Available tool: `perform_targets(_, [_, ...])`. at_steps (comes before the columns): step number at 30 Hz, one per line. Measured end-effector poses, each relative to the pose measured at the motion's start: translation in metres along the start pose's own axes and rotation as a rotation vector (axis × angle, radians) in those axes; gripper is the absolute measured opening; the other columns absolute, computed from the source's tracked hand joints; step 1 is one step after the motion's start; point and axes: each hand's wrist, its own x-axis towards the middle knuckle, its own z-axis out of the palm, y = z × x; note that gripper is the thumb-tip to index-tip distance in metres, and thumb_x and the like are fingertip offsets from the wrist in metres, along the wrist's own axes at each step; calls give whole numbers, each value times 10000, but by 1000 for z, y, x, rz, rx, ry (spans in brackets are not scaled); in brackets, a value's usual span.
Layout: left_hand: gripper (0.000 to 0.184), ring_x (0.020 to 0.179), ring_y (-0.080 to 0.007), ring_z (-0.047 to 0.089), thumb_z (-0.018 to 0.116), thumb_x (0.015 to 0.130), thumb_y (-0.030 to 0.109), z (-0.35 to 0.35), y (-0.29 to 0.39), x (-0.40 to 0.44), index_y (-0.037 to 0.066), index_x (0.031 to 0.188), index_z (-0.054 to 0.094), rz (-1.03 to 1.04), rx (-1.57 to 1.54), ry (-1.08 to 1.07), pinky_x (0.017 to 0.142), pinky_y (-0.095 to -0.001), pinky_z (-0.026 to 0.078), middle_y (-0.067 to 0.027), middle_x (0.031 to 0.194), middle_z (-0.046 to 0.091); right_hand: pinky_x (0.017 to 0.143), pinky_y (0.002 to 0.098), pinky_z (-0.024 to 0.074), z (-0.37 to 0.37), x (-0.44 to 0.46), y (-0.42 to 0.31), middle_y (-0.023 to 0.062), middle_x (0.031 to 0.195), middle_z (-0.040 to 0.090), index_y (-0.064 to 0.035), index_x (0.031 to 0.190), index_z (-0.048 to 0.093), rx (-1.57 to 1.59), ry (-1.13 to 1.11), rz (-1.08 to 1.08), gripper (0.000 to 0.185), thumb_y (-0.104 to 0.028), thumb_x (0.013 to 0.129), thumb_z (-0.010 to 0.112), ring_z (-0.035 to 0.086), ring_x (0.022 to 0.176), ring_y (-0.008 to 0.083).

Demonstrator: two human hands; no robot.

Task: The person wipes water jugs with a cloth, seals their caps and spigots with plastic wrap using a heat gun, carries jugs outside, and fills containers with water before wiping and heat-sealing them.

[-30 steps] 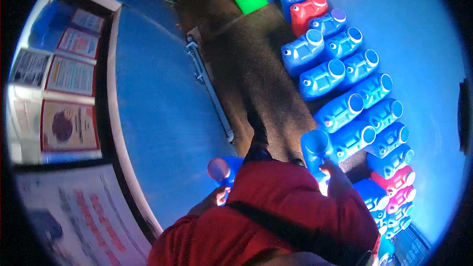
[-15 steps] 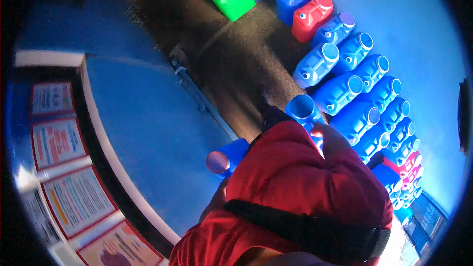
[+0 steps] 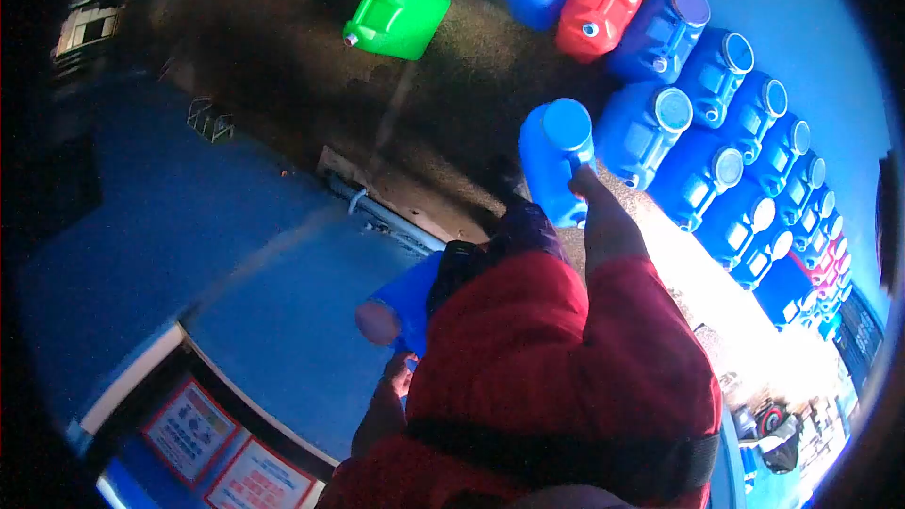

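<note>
My right hand is closed round the handle of a blue jerrycan with a wide, pale blue round lid. That jerrycan hangs out in front of my right side, close to the nearest jerrycan of the row. Low at my left side, my left hand is closed at the handle of another blue jerrycan; its fingers are partly in shadow. The round end of this one faces left, towards the blue wall. My red sleeves and torso cover part of the view between them.
Blue jerrycans stand in rows along the right wall, with a red jerrycan among them. A green jerrycan with a red lid stands on the dark floor ahead. A pipe runs along the left wall's foot; framed notices hang there.
My view has moved forward, so the green jerrycan and the rows look nearer. The jerrycan in my right hand has swung forward, its arm stretched further out. Both jerrycans stay in hand.
</note>
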Motion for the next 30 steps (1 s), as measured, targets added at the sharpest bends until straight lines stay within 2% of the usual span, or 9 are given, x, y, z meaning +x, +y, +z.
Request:
perform_targets(6, [189,745,-188,579,635,891,231,-79,107,78,56,956,603,279,31,12,654,-375,465,-46,828,604,829,417,555,-45,67,-86,253,1080,647,75,1128,519,435,112,209,468,-118,732,675,675,1001,313])
perform_targets(9, [230,767,-193,587,628,892,239,-100,180,138,39,1002,598,26,169,148,666,-375,471,-53,852,617,804,424,548,-39,112,-107,197,1115,660,0,1122,610,436,250,249,366,-119,778,646,674,977,308])
perform_targets(10, [263,789,-186,568,633,920,265,-105,200,152,76,1097,585,112,139,44,674,-375,459,-40,899,611,598,491,560,-21,158,-81,198,969,632,-2,1269,437,551,171,284,500,-181,845,632,671,785,300])
perform_targets(13, [488,859,-192,567,649,936,337,-125,247,198,103,1334,489,220,115,23,702,-377,460,-53,997,611,738,399,526,-65,120,-115,131,986,627,-10,1271,482,844,174,191,611,-255,802,786,620,878,241])
perform_targets(17, [693,1032,-338,653,640,876,366,-137,348,218,-14,1419,437,205,496,56,877,-465,514,-230,1239,619,831,410,571,-118,47,-111,196,1087,696,-42,1323,494,361,576,112,653,-222,783,813,694,964,291])
perform_targets(19, [661,1118,-398,627,634,877,365,-168,363,260,-12,1394,465,405,576,-116,926,-472,501,-268,1273,603,773,412,557,-165,-2,-111,189,1069,684,-49,1294,504,318,509,186,597,-216,799,792,679,935,291])
perform_targets(26, [677,1166,-329,607,632,905,349,-233,433,251,-27,1425,415,651,756,-140,945,-439,498,-237,1290,600,489,332,442,-213,-59,29,86,771,613,-85,1088,587,526,793,-149,349,-353,890,692,552,563,202])
perform_targets(28, [664,1169,-330,602,639,906,353,-260,447,237,-15,1418,430,601,857,-157,958,-442,494,-232,1298,592,463,312,440,-200,-74,42,72,764,614,-91,1054,597,-183,1097,-493,316,-346,896,696,563,542,189])
perform_targets(30, [678,1150,-343,614,648,896,368,-284,448,235,-31,1406,446,571,787,-142,944,-444,501,-239,1282,605,547,338,474,-178,-83,38,78,806,624,-89,1058,595,321,827,-258,304,-315,887,705,597,621,210])
